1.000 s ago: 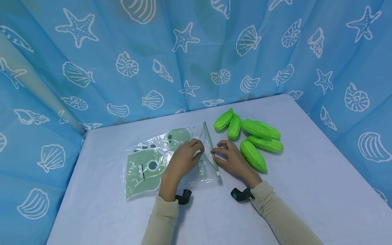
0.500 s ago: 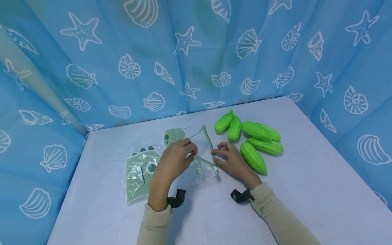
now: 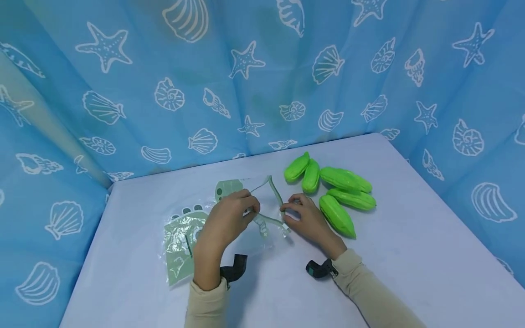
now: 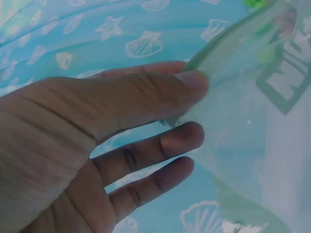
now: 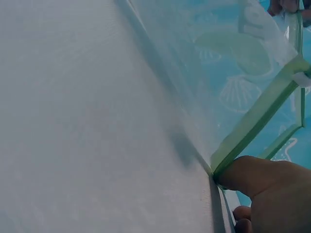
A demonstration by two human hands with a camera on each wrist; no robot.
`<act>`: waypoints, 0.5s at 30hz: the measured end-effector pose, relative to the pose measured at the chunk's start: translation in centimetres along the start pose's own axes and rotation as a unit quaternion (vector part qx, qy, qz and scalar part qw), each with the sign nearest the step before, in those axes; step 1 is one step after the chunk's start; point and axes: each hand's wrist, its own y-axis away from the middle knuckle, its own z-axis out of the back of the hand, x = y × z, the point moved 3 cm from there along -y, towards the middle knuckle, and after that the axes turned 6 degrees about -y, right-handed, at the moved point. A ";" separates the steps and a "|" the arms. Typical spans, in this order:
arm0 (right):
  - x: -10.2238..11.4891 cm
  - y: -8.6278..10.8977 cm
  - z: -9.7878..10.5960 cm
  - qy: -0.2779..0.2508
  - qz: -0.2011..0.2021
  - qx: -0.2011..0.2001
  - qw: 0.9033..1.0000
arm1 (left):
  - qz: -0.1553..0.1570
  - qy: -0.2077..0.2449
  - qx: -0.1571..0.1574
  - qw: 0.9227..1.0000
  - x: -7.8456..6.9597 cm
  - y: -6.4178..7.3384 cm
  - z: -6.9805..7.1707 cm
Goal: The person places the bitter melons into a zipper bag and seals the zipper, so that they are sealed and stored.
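A clear zip bag (image 3: 184, 248) with a pale green cartoon print lies on the white table, its green-edged mouth spread apart. My left hand (image 3: 229, 212) pinches one edge of that mouth and lifts it above the table. In the left wrist view, the thumb (image 4: 180, 87) lies over the green strip (image 4: 214, 46), while two other fingers stand off it. The opposite edge is pinched by my right hand (image 3: 305, 216), low over the table. The right wrist view has its thumb (image 5: 248, 174) on the green edging (image 5: 257, 121). Nothing shows inside the bag.
Several bright green, ridged, gourd-like pieces (image 3: 338, 214) lie to the right of the bag, close beyond my right hand. A blue curtain (image 3: 246, 109) with white shells and starfish hangs along the back and sides of the table (image 3: 287, 291).
My left hand has moved left and toward me with its edge of the bag, so the mouth has widened. The right hand keeps its hold, nearly still.
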 end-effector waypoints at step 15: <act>4.0 -1.8 8.2 0.008 0.037 -0.040 0.998 | -0.008 0.018 0.008 1.000 -0.3 -0.9 -1.8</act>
